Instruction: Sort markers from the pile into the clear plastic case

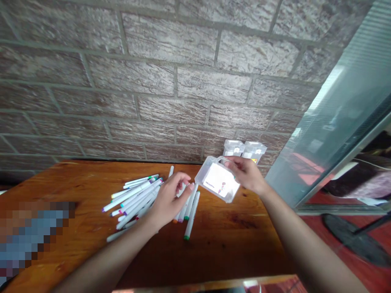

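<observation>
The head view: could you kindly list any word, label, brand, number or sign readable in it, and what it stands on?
No text can be read.
Clear case with a handle: print and a small figure on its white insert, too small and blurred to read.
Two cases by the wall: pale marks and, on the right one, a yellow patch; unreadable.
Markers: no readable lettering.

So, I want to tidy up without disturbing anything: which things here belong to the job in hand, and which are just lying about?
In the job:
case, held in the right hand
markers, on the table around the left hand

Apparently just there:
two more cases, by the wall, though possibly part of it
round base, on the floor
</observation>
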### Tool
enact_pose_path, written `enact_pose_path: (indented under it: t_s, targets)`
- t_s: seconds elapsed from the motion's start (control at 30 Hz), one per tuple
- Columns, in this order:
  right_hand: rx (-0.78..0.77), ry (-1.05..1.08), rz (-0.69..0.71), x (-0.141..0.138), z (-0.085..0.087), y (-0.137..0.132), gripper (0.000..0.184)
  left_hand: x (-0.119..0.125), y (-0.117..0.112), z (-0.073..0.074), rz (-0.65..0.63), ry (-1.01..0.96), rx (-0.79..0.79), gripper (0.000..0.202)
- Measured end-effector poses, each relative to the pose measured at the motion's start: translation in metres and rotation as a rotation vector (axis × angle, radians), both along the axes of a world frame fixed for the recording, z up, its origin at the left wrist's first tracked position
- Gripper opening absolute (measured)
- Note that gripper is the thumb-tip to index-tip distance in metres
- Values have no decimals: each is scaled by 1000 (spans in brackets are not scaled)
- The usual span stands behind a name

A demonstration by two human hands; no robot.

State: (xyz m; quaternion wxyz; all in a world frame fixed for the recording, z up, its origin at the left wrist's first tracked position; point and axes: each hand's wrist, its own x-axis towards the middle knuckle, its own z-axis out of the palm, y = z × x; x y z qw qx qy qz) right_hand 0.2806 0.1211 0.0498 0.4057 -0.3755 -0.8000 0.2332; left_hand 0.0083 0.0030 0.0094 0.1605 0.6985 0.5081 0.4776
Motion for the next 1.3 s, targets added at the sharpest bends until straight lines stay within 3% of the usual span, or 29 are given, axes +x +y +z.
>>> enact_pose_path:
  t_s: [0.1, 0.27, 0.43, 0.6, 0.73, 0.93, 1.1, 1.3]
  targets:
    - [-82, 146, 91, -27, -4, -10, 44, 3, 9, 4, 45, -219, -73, 35]
    - [-218, 333, 188, -42, -20, -18, 46, 12, 23, 15, -265, -318, -224, 41]
    - [-298, 514, 179, -34, -36, -20, 49, 21, 29, 25, -361, -463, -240, 38]
    - [-351, 530, 260, -34, -39, -29, 40, 21, 31, 14, -297, -670, -101, 41]
    - [-407, 490, 331, -42, -39, -36, 34, 15, 28, 1, -300, -646, -102, 39]
    - [-432, 474, 304, -44, -53, -33, 31, 11, 28, -17, -244, -632, -116, 31]
    - [-495, 528, 228, -47, -65, -32, 37, 14, 29, -20, -241, -639, -148, 33]
    - [-609, 591, 250, -51, -66, -39, 44, 12, 28, -23, -166, -633, -172, 37]
